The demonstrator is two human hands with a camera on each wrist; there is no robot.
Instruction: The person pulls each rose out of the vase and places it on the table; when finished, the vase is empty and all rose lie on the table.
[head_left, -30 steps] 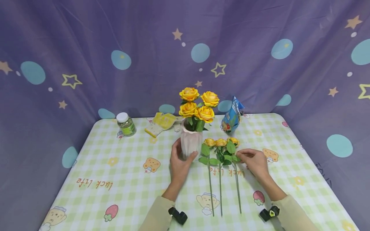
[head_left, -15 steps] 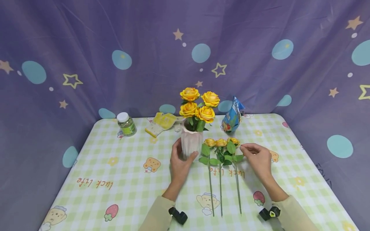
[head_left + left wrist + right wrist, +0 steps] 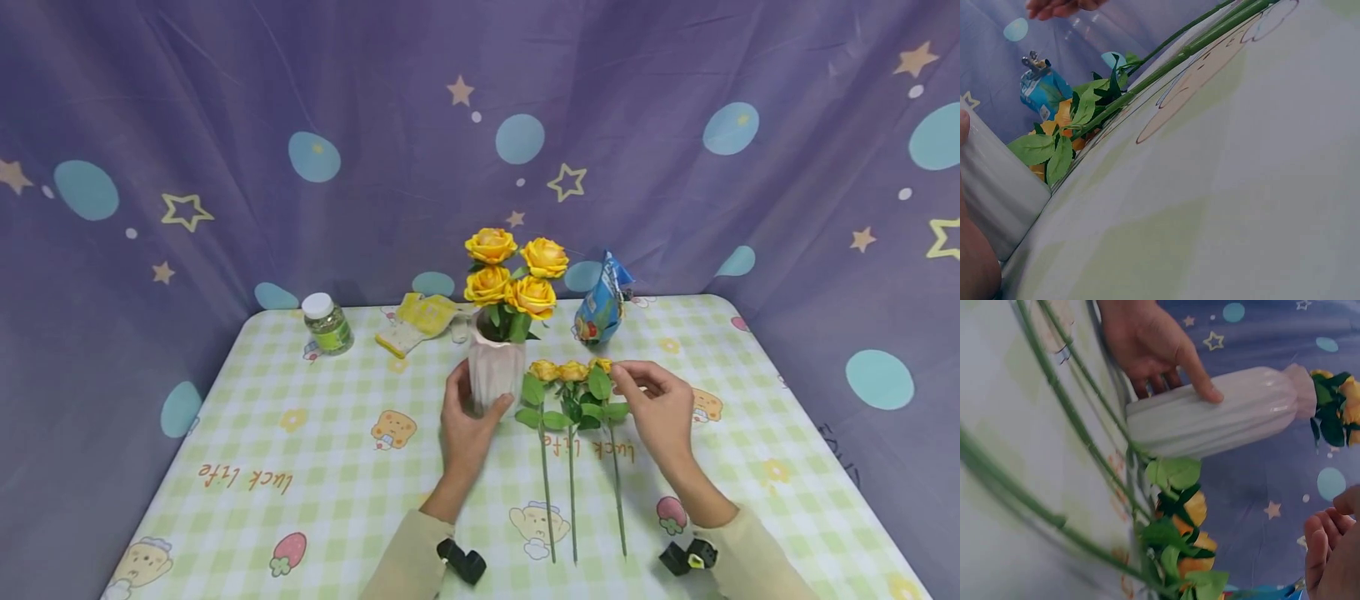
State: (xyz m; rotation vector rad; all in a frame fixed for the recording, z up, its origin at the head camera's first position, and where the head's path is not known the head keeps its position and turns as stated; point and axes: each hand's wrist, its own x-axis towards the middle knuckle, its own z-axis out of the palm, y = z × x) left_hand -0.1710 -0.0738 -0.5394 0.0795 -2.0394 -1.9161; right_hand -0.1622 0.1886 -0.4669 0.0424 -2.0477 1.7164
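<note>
My left hand grips the lower part of a white fluted vase, the thumb in front. In the right wrist view that thumb lies along the vase. Several yellow roses stand in the vase. To its right lie three more long-stemmed roses, side by side, stems toward me. My right hand is beside the head of the rightmost rose, fingertips overlapping its edge in the head view. In the right wrist view its fingers are loosely bent, apart from the blooms, with nothing seen between them.
A jar with a white lid stands at the back left. Behind the vase lies a yellow and white glove-like item. A blue clipped snack bag stands at the back right. A checked cloth covers the table.
My right hand first drew away to the right from the rightmost rose's leaves, then came back left and farther up, beside the bloom. The left hand and vase stay put.
</note>
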